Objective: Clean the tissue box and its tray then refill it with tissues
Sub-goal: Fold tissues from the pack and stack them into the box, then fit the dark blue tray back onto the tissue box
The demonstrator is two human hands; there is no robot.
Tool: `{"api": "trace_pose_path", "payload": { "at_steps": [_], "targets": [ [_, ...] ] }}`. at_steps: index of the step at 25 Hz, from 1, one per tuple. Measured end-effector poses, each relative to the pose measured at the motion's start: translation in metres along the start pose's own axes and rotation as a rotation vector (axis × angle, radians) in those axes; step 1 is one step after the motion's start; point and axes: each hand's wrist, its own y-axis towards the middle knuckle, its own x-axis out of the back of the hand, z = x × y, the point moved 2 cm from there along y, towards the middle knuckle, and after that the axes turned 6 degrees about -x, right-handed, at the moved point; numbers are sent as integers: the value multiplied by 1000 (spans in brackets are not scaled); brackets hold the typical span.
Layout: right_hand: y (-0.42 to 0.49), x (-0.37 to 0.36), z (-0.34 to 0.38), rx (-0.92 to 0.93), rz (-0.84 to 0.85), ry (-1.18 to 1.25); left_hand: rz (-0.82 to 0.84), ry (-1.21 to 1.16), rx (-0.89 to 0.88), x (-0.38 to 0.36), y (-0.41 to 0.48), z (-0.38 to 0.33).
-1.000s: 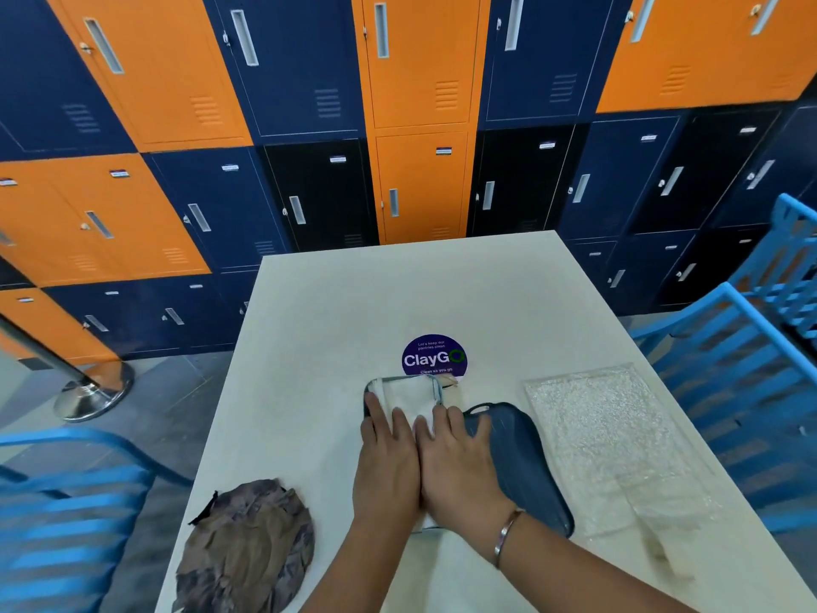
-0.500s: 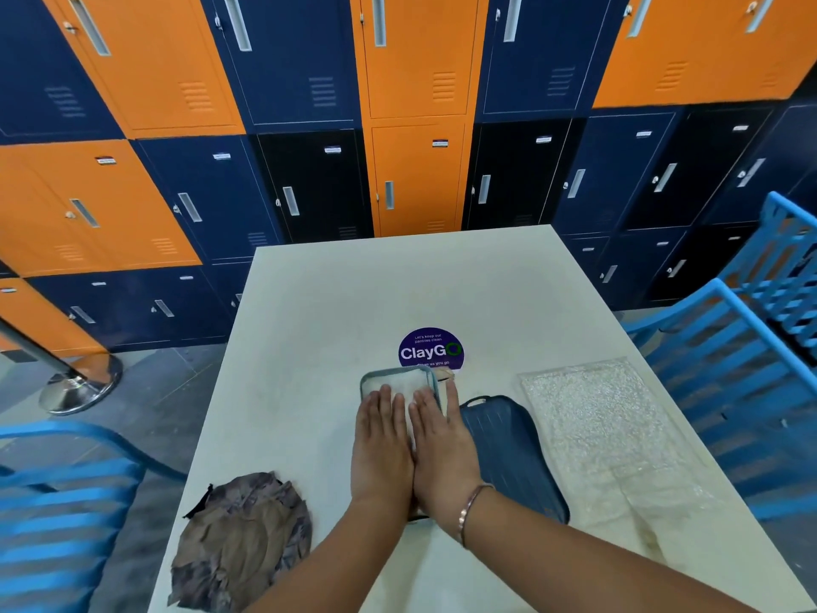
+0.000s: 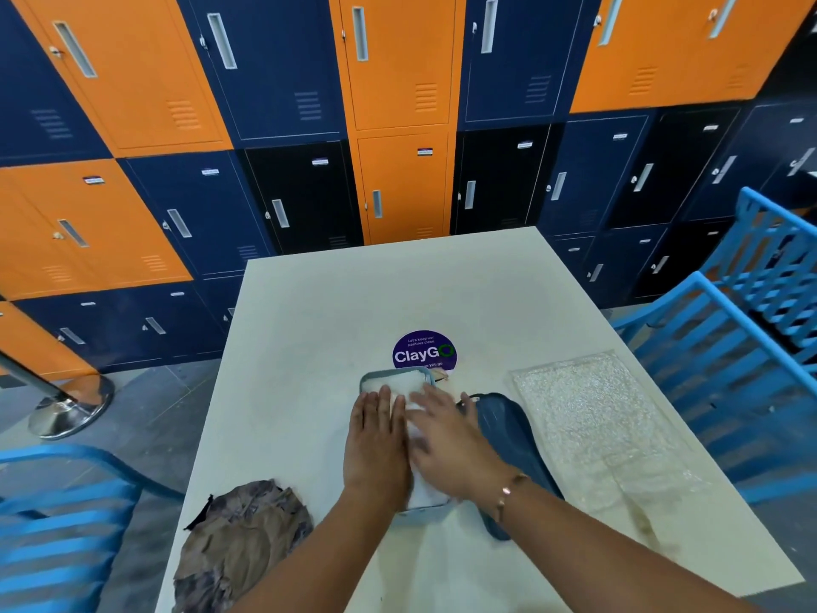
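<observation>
**Refilling stage, head view.** The left hand [image 3: 376, 440] and right hand [image 3: 446, 440] are lying side by side, palms down, on the white tissues [image 3: 395, 384] filling the pale blue tissue box [image 3: 424, 511]. The box is sitting on the white table [image 3: 353, 303], at the near edge of a round purple sticker [image 3: 424, 352]. The left fingers are lying straight and close together. The right fingers are extending straight and slightly spread, though they are blurred. A dark blue ribbed piece [image 3: 508, 435] is resting just right of the box, partly under the right wrist. A clear plastic wrapper [image 3: 588, 418] is lying farther right. A crumpled brown cloth [image 3: 243, 537] is lying near the left front edge.
</observation>
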Motion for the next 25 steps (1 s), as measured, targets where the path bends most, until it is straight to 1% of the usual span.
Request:
{"api": "trace_pose_path", "payload": {
  "at_steps": [1,2,3,4,5,6,7,9,11,14,15,16,18,20,22,23,25],
  "targets": [
    [-11,5,-18,-48,-239,213,-23,-21,-8,-1,0,2],
    [-23,7,-40,-143,-458,337,-59,-43,-19,-2,0,3],
    [-34,8,-62,-280,-572,370,-103,-76,-27,0,1,4],
    [-42,8,-81,-429,-562,317,-167,-133,-49,2,4,3],
    [-44,8,-97,-544,-467,212,-225,-210,-57,7,5,1],
    [-43,8,-110,-613,-353,107,-239,-296,-48,9,7,-2],
    [-39,7,-119,-637,-258,50,-244,-359,-64,9,9,-6],
    [-27,4,-127,-645,-128,58,-229,-394,-99,-1,10,-15],
    [-16,-3,-128,-641,-52,96,-223,-421,-113,-18,13,-21],
    [-9,-5,-124,-627,35,87,-104,-442,-120,-20,15,-21],
    [-9,-1,-122,-622,44,108,-100,-417,-114,-16,16,-19],
    [-9,8,-118,-619,42,153,-59,-414,-111,-14,17,-17],
    [-9,28,-110,-595,19,247,-55,-447,-107,-6,18,-14],
    [-10,56,-98,-580,-41,329,-103,-604,-97,8,12,-7],
    [-13,89,-87,-570,-147,368,-219,-877,-42,25,4,3],
    [-15,104,-81,-560,-222,364,-287,-1030,24,35,-2,10],
    [-19,130,-68,-527,-428,344,-418,-1371,204,56,-8,24]
  ]
}}
